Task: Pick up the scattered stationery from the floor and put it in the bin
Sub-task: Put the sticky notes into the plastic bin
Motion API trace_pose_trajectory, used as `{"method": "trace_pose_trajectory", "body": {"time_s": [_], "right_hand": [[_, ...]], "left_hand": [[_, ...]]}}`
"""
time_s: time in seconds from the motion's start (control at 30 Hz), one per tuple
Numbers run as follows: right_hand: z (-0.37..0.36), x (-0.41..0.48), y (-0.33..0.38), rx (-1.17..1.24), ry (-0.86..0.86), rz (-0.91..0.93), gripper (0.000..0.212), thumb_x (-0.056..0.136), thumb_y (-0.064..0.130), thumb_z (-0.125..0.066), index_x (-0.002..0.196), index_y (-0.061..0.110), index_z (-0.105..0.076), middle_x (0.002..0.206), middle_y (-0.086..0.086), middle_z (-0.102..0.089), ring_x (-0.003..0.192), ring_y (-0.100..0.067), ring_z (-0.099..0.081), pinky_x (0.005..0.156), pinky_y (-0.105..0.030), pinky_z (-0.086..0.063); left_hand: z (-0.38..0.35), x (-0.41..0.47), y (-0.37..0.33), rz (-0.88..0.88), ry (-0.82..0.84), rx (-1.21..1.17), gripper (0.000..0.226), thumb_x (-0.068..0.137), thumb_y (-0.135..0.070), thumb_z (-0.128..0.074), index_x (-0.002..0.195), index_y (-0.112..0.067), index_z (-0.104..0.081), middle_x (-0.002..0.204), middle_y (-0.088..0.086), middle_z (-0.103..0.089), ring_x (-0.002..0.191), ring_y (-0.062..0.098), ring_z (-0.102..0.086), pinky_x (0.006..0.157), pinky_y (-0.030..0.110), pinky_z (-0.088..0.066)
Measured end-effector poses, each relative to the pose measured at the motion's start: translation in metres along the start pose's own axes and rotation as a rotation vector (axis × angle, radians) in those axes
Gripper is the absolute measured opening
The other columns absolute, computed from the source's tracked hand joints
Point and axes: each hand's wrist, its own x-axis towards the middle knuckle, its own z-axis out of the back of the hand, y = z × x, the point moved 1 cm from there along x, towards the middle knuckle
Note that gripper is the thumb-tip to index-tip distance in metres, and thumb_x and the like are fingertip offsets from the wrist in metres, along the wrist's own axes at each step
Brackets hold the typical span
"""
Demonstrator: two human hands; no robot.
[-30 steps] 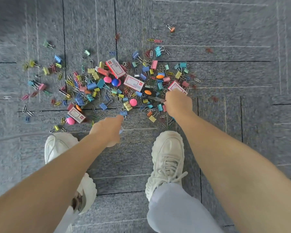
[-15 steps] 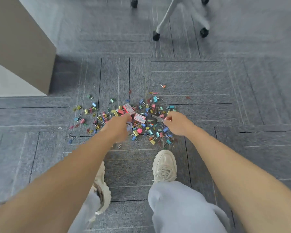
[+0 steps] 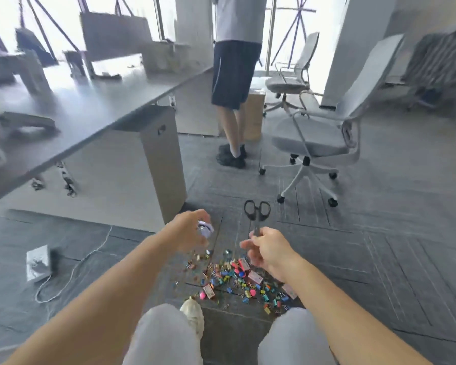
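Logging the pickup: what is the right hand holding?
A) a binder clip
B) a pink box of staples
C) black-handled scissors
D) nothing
C: the right hand pinches the black-handled scissors by the blade end, with the handles pointing up.

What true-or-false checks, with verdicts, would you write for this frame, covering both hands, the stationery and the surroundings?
1. The right hand holds black-handled scissors with the handles pointing up. True.
2. The left hand is empty. False: it grips a small pale purple object.
3. All the stationery is off the floor. False: a colourful pile of clips lies on the carpet between the arms.
4. Another person stands near a white office chair. True.
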Motion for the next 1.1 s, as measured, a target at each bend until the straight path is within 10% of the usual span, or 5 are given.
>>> {"method": "trace_pose_trajectory", "body": {"time_s": [0.37, 0.57, 1.0, 1.1], "right_hand": [[-0.137, -0.143, 0.077, -0.066, 0.234, 0.387, 0.018, 0.105, 0.026, -0.042, 0.098, 0.012, -0.051, 0.069, 0.001, -0.045, 0.047, -0.008, -0.032, 0.042, -0.021, -0.026], [-0.194, -0.196, 0.110, -0.014, 0.327, 0.448, 0.016, 0.104, 0.026, -0.043, 0.091, 0.017, -0.045, 0.063, 0.004, -0.041, 0.045, -0.008, -0.030, 0.041, -0.023, -0.022], [-0.367, -0.244, 0.159, -0.696, 0.491, 0.970, 0.009, 0.091, 0.025, -0.070, 0.095, 0.020, -0.064, 0.087, 0.002, -0.067, 0.078, -0.012, -0.062, 0.063, -0.021, -0.044], [-0.426, -0.236, 0.165, -0.813, 0.607, 1.024, 0.018, 0.088, 0.023, -0.073, 0.103, 0.019, -0.062, 0.073, 0.007, -0.064, 0.057, -0.002, -0.058, 0.050, -0.012, -0.040]], "left_hand": [[0.155, -0.186, 0.028, 0.065, -0.384, 0.032, 0.054, 0.072, -0.038, -0.085, 0.121, -0.025, -0.065, 0.117, 0.000, -0.062, 0.099, 0.019, -0.060, 0.077, 0.028, -0.047], [0.211, -0.266, 0.031, 0.046, -0.536, 0.050, 0.027, 0.076, -0.028, -0.079, 0.101, -0.019, -0.072, 0.098, 0.001, -0.068, 0.088, 0.024, -0.065, 0.078, 0.035, -0.053], [0.297, -0.425, 0.168, 0.263, -0.921, 0.135, 0.035, 0.073, -0.050, -0.061, 0.099, -0.028, -0.071, 0.095, -0.009, -0.067, 0.086, 0.017, -0.062, 0.078, 0.031, -0.050], [0.311, -0.445, 0.209, 0.362, -0.984, 0.130, 0.031, 0.076, -0.044, -0.064, 0.102, -0.028, -0.071, 0.096, -0.008, -0.067, 0.084, 0.015, -0.061, 0.075, 0.031, -0.050]]}}
